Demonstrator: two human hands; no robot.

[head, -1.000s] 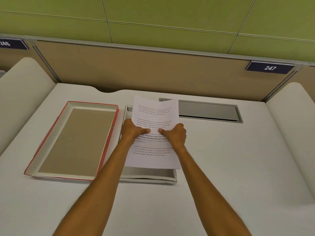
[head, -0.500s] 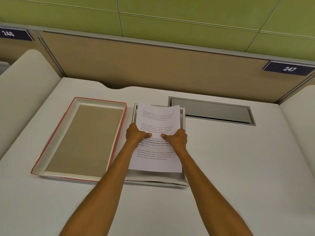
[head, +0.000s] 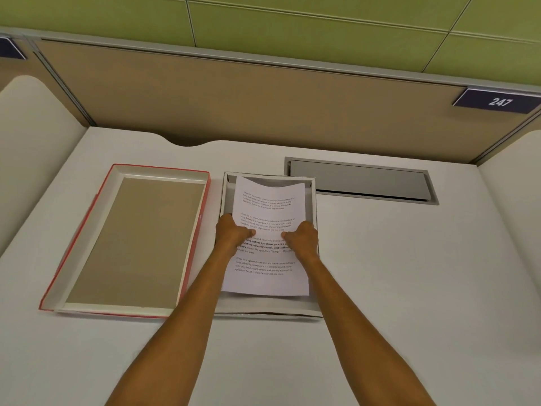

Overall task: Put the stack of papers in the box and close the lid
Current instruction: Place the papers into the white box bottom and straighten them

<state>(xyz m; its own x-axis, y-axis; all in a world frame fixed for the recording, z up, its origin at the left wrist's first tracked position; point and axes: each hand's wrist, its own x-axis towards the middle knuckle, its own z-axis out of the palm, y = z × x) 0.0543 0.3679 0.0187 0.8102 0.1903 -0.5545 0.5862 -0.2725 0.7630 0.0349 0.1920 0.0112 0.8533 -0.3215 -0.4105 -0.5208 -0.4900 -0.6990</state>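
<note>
A stack of white printed papers (head: 268, 200) lies inside the walls of a shallow white box (head: 313, 313) at the middle of the desk, its far edge curling upward. My left hand (head: 231, 234) grips the stack's left side with the thumb on top. My right hand (head: 303, 238) grips the right side the same way. The box's lid (head: 131, 241) lies upside down to the left, red on the outside with a brown inner face, nearly touching the box.
A grey recessed cable hatch (head: 360, 180) sits in the white desk (head: 409, 288) just right of the box's far end. A tan partition (head: 234, 101) with a number plate "247" (head: 497, 101) closes the back. Cream dividers flank both sides.
Both hands have lowered the papers from above the box down between its walls. The sheets went from tilted up to nearly flat.
</note>
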